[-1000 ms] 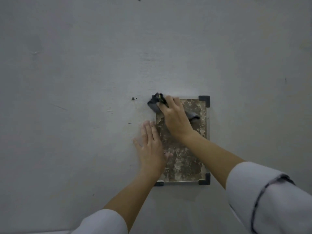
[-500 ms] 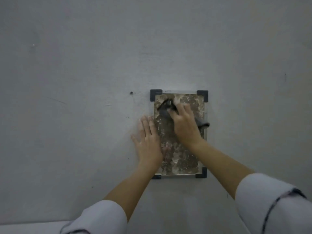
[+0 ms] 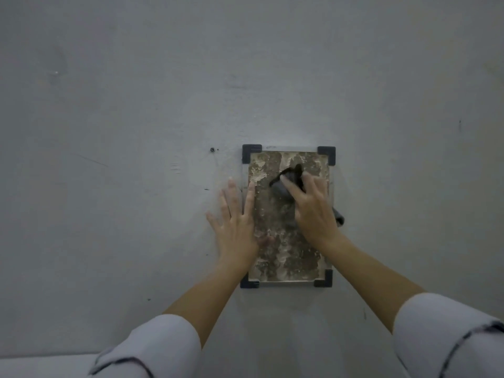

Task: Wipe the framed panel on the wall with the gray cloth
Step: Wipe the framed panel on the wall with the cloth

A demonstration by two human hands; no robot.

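The framed panel (image 3: 289, 255) hangs on the grey wall, a mottled brown and cream rectangle with black corner brackets. My right hand (image 3: 313, 211) presses the dark gray cloth (image 3: 286, 184) flat against the panel's upper right part; an end of the cloth pokes out past the panel's right edge by my wrist. My left hand (image 3: 237, 227) lies flat with fingers spread over the panel's left edge, partly on the wall, holding nothing.
A small dark screw or hole (image 3: 212, 149) sits in the wall left of the panel's top corner. A pale ledge or floor strip (image 3: 46, 366) shows at the bottom left. White sleeves cover both forearms low in the view.
My right hand with the cloth has slid from the panel's top left corner rightward and down across the upper panel. The left hand stays braced at the left edge.
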